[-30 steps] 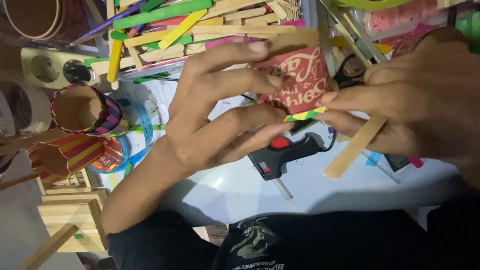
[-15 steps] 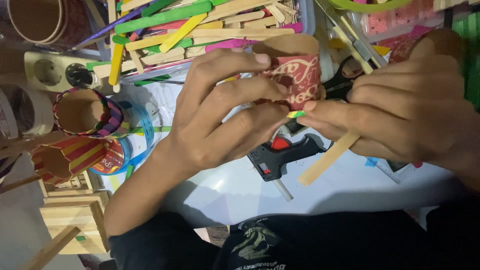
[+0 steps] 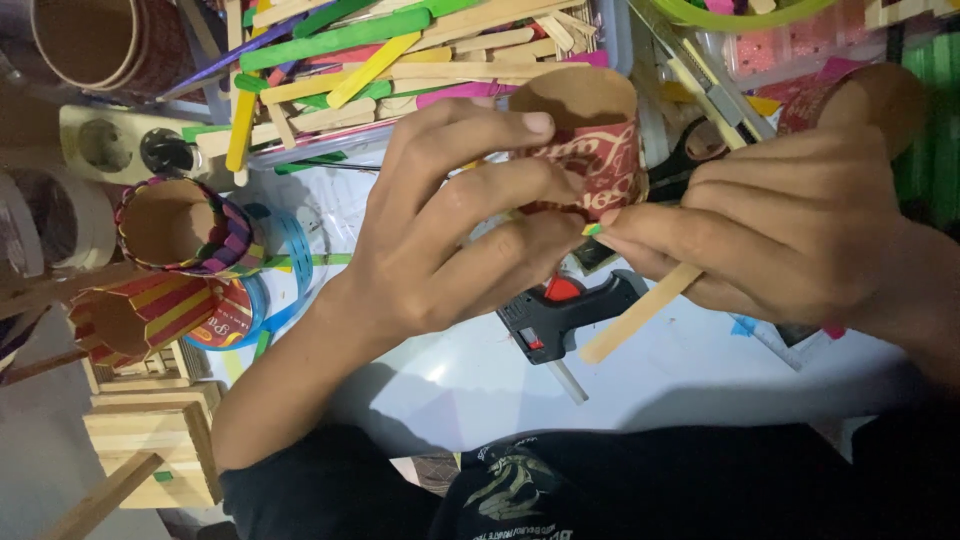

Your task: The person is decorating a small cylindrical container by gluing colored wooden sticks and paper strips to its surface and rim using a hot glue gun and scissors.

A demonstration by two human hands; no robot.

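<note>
Compared with the earlier pictures, both hands have come closer together around the paper cup (image 3: pixel 590 140), and the cup now shows more of its open mouth. It is a small red-printed cup held above the white table (image 3: pixel 700 380), in front of the tray of sticks (image 3: pixel 400 60). The left hand (image 3: pixel 440 230) wraps it with curled fingers (image 3: pixel 490 190) on its side. The right hand (image 3: pixel 780 220) pinches a plain wooden stick (image 3: pixel 640 312) against the cup's lower wall, fingers narrow and tight.

I judge the cup to be light and thin, easy to dent, so it is better to hold it gently near the stiffer rim. The stick looks stiff and light.

Below the hands lies a black glue gun (image 3: pixel 560 312). At the left stand two cups already covered in coloured sticks (image 3: pixel 190 225).
</note>
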